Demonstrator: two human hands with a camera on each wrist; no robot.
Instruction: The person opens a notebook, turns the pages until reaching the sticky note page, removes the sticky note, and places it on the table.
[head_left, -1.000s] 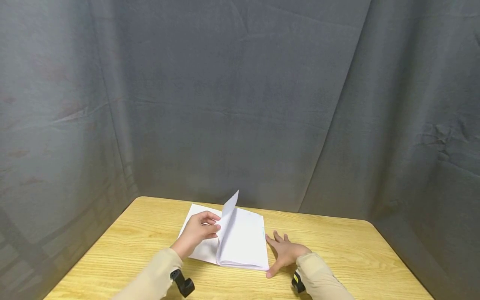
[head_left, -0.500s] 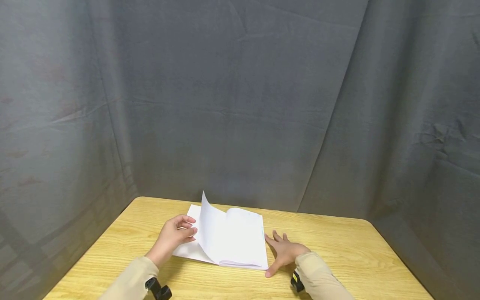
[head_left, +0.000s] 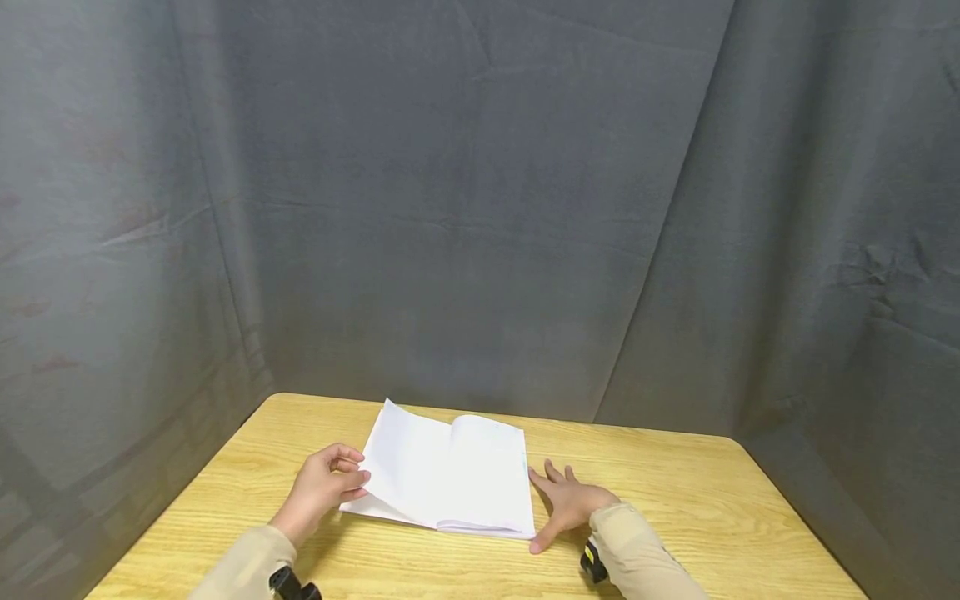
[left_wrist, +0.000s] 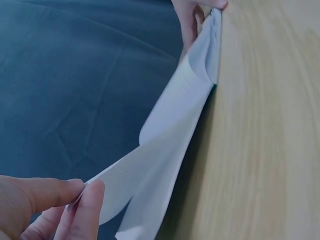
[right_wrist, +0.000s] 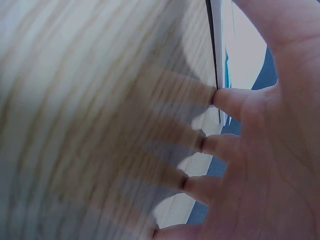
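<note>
An open notebook [head_left: 487, 475] with white pages lies on the wooden table. At its left side my left hand [head_left: 318, 483] pinches the outer edge of a turned page [head_left: 408, 458] between thumb and fingers. In the left wrist view that page [left_wrist: 120, 185] curves up from the spine, raised off the sheet below it. My right hand [head_left: 570, 506] spreads its fingers beside the notebook's right edge. In the right wrist view the fingertips [right_wrist: 222, 100] stand on the table, the index right at the notebook's edge.
The light wood table [head_left: 675, 500] has rounded back corners. Grey cloth [head_left: 465, 208] hangs behind it and along both sides. Each wrist wears a black camera [head_left: 592, 562] over a beige sleeve.
My left hand has moved left and toward me, swinging the page from nearly upright down over the left side. My right hand has stayed in place beside the notebook.
</note>
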